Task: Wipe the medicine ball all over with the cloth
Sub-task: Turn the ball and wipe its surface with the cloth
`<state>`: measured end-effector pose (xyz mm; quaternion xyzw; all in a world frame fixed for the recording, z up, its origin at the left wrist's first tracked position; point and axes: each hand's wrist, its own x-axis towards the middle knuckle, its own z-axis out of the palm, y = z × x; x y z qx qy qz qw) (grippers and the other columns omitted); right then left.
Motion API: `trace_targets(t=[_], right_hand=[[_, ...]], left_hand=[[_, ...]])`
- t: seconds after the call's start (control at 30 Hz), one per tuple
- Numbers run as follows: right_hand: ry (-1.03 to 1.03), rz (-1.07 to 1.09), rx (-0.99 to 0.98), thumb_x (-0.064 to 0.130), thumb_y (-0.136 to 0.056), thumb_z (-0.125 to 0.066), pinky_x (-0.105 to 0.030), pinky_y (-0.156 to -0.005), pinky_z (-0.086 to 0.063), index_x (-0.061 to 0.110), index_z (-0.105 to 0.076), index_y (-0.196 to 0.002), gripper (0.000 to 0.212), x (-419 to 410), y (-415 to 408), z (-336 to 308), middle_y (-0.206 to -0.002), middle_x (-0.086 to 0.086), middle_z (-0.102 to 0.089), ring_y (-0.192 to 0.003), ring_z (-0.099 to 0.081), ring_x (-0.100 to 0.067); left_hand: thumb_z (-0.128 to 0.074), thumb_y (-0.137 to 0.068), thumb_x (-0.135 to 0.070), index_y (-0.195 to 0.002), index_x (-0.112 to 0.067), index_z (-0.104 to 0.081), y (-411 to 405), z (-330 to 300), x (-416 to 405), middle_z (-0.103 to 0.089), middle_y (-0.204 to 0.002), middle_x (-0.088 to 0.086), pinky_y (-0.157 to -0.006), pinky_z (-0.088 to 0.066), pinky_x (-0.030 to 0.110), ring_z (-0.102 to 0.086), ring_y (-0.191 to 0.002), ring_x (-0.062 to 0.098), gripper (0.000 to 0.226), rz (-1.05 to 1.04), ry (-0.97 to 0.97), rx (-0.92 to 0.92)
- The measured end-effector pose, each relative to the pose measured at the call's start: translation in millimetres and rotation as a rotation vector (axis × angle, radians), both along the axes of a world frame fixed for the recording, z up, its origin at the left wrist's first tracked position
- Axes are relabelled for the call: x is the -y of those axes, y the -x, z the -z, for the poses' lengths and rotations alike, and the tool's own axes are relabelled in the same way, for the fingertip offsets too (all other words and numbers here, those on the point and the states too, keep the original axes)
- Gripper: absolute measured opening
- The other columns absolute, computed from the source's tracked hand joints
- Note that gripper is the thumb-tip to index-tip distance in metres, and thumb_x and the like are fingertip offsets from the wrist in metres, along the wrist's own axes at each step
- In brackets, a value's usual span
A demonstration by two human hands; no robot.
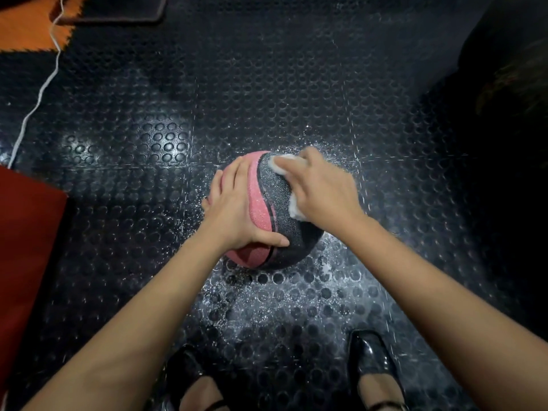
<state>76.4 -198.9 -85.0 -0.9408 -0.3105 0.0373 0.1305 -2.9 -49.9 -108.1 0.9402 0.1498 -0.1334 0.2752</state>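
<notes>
On the black studded floor [267, 84] sits one pink-and-grey medicine ball [274, 209], its colour seam running toward and away from the person. Left hand [237, 206] lies spread over the pink side; right hand [321, 191] presses one white cloth [283, 163] onto the grey side. Two black shoes [370, 360] stand below.

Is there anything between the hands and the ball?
Only the white cloth: it lies under the right hand, pressed against the grey side of the medicine ball. The left hand rests straight on the pink side, nothing between.
</notes>
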Motion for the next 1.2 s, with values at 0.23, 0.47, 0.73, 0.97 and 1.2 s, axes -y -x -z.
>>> trace_targets(t=[0.23, 0.47, 0.73, 0.97, 1.2], right_hand=[[-0.172, 0.153, -0.567, 0.023, -0.102, -0.039, -0.024, -0.052, -0.037, 0.026, -0.055, -0.130, 0.033, 0, -68, 23, -0.090, 0.004, -0.065, -0.051, -0.043, -0.007], [0.024, -0.007, -0.032, 0.032, -0.102, -0.036, -0.031, -0.062, -0.041, 0.038, -0.050, -0.132, 0.034, -16, -8, -10, -0.111, -0.001, -0.050, -0.079, -0.058, -0.023], [-0.176, 0.167, -0.490, 0.025, -0.098, -0.041, -0.041, -0.093, -0.047, 0.029, -0.057, -0.128, 0.034, -12, -65, 18, -0.123, -0.001, -0.062, -0.111, -0.058, -0.027], [-0.150, 0.300, -0.423, 0.023, -0.102, -0.038, -0.024, -0.051, -0.036, 0.025, -0.052, -0.134, 0.035, -3, -55, 30, -0.084, 0.012, -0.062, -0.055, -0.048, -0.012], [0.035, 0.291, -0.283, 0.023, -0.100, -0.041, -0.027, -0.065, -0.033, 0.038, -0.051, -0.133, 0.038, -20, -36, -4, -0.128, 0.001, -0.055, -0.088, -0.058, -0.023]], left_hand=[[-0.064, -0.019, -0.082, -0.155, -0.025, 0.006, 5, 1, -2, 0.003, -0.161, -0.009, -0.116, -0.014, 0.064, 0.004, -0.149, 0.024, 0.163, -0.035, 0.054, 0.032], [-0.068, -0.023, -0.081, -0.154, -0.024, 0.010, 0, 2, -3, 0.007, -0.161, -0.010, -0.118, -0.013, 0.059, 0.007, -0.149, 0.023, 0.163, -0.069, 0.036, 0.013], [-0.080, -0.035, -0.073, -0.154, -0.023, 0.011, 8, 2, -1, 0.008, -0.160, -0.011, -0.119, -0.011, 0.059, 0.008, -0.148, 0.020, 0.158, -0.099, 0.063, 0.017], [-0.075, -0.033, -0.080, -0.154, -0.021, 0.008, -2, 1, -5, 0.006, -0.161, -0.007, -0.120, -0.010, 0.056, 0.006, -0.149, 0.025, 0.158, -0.042, 0.032, -0.012], [-0.089, -0.035, -0.062, -0.149, -0.043, 0.015, -17, -8, 0, 0.018, -0.158, -0.013, -0.114, -0.011, 0.068, 0.016, -0.147, 0.035, 0.156, -0.056, 0.098, -0.108]])
